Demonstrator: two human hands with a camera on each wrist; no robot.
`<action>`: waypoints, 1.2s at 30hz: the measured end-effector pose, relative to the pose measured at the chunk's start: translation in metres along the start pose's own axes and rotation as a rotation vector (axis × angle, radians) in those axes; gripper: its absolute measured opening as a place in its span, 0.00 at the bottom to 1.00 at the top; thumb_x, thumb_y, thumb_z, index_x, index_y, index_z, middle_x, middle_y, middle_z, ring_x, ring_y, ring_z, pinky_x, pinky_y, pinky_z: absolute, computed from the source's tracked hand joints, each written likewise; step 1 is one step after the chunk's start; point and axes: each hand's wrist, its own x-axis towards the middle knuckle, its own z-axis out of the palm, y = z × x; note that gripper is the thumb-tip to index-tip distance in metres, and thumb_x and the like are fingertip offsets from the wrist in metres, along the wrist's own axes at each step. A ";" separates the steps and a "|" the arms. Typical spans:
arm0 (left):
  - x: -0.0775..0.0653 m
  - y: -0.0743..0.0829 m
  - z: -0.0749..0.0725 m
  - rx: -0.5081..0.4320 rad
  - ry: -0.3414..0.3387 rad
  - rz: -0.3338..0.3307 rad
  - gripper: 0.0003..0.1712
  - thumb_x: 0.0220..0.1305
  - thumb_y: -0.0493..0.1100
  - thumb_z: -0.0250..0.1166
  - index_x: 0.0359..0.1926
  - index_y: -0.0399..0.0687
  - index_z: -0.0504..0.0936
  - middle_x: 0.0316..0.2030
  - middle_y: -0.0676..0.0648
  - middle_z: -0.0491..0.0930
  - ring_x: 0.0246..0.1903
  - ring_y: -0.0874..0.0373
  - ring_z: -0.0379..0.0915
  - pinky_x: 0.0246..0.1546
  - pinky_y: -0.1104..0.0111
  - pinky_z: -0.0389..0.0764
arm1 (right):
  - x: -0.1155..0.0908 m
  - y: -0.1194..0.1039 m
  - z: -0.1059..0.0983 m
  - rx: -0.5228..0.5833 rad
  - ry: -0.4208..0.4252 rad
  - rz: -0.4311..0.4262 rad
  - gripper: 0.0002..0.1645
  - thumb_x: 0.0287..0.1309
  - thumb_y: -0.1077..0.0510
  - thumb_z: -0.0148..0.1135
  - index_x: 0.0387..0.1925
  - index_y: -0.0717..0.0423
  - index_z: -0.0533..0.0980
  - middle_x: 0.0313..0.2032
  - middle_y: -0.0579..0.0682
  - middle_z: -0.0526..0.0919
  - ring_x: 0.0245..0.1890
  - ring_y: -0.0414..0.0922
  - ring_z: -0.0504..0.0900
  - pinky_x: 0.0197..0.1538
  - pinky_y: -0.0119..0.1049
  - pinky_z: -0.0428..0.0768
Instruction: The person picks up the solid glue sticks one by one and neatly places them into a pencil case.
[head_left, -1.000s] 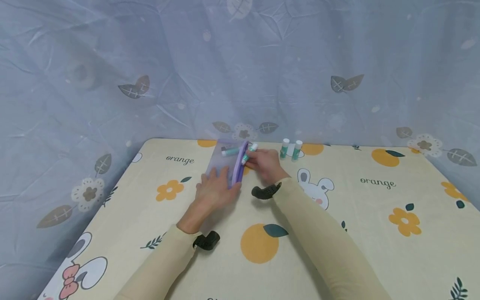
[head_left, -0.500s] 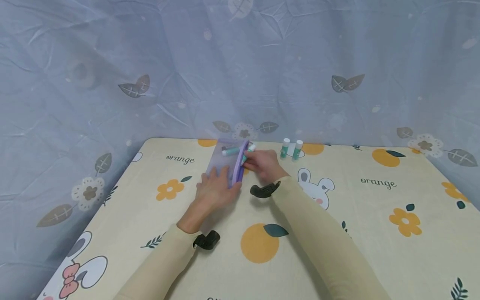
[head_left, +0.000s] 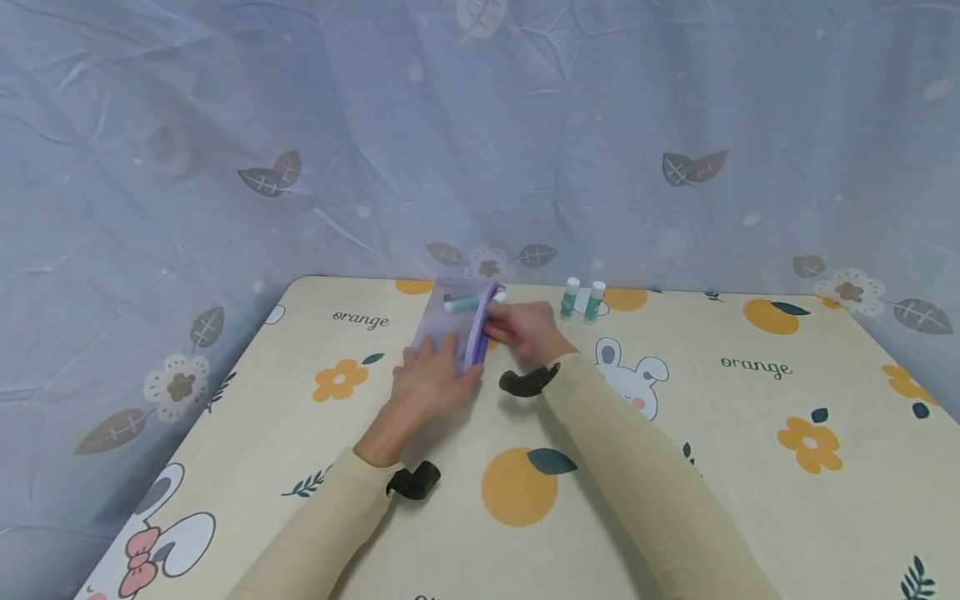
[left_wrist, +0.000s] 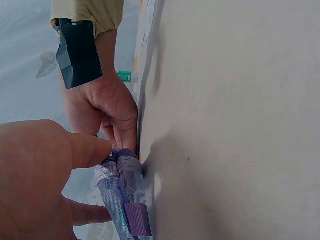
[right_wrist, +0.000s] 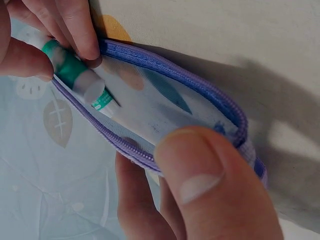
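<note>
A purple, see-through zip pouch [head_left: 437, 323] lies on the table with its zipped mouth facing right. My left hand [head_left: 429, 379] holds its near end, fingers spread over the top, the thumb at the rim of the mouth. My right hand [head_left: 528, 331] pinches a green-and-white glue stick [right_wrist: 71, 69], its lower end inside the open mouth in the right wrist view. Another glue stick [head_left: 462, 303] shows through the pouch wall. In the left wrist view, the thumb and a finger are on the pouch's tabbed end [left_wrist: 137, 219].
Two more glue sticks stand upright right of the right hand, a left one [head_left: 570, 297] and a right one [head_left: 594, 302]. A patterned cloth [head_left: 675, 500] covers the table. Behind its far edge hangs a grey-blue curtain [head_left: 480, 150].
My right hand has pushed the glue stick down and slightly left into the pouch's mouth; only its white end now shows in the head view. The left hand stays put.
</note>
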 end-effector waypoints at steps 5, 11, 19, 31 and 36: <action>0.000 0.001 -0.001 0.003 -0.008 -0.003 0.45 0.76 0.64 0.56 0.83 0.47 0.58 0.82 0.30 0.54 0.76 0.25 0.55 0.70 0.31 0.63 | -0.001 0.000 0.000 0.023 -0.018 0.004 0.20 0.68 0.67 0.67 0.60 0.70 0.81 0.58 0.65 0.87 0.57 0.53 0.90 0.54 0.36 0.88; 0.000 0.000 -0.001 0.010 -0.008 -0.005 0.45 0.76 0.64 0.55 0.83 0.47 0.57 0.82 0.30 0.54 0.76 0.25 0.55 0.70 0.31 0.63 | 0.001 0.001 -0.001 0.033 -0.005 -0.001 0.21 0.66 0.69 0.67 0.59 0.70 0.80 0.58 0.65 0.87 0.55 0.51 0.91 0.56 0.37 0.87; 0.000 -0.001 -0.001 0.001 -0.003 0.005 0.45 0.75 0.63 0.55 0.83 0.47 0.58 0.81 0.29 0.55 0.75 0.25 0.56 0.69 0.31 0.64 | 0.003 0.000 -0.002 0.081 0.091 -0.041 0.22 0.64 0.72 0.65 0.59 0.74 0.79 0.59 0.68 0.85 0.57 0.55 0.90 0.59 0.38 0.86; 0.001 -0.001 0.000 0.009 -0.004 0.002 0.45 0.76 0.63 0.56 0.83 0.47 0.58 0.81 0.29 0.55 0.75 0.25 0.57 0.69 0.31 0.65 | 0.004 -0.002 -0.003 0.073 0.062 -0.054 0.34 0.69 0.70 0.63 0.74 0.66 0.69 0.68 0.65 0.79 0.64 0.55 0.85 0.61 0.37 0.85; 0.000 -0.001 -0.001 0.015 -0.005 0.006 0.45 0.75 0.63 0.56 0.83 0.47 0.58 0.80 0.29 0.56 0.75 0.25 0.57 0.69 0.32 0.65 | 0.007 0.000 0.001 0.074 0.012 -0.064 0.32 0.71 0.68 0.63 0.74 0.65 0.70 0.69 0.64 0.80 0.66 0.55 0.84 0.62 0.38 0.85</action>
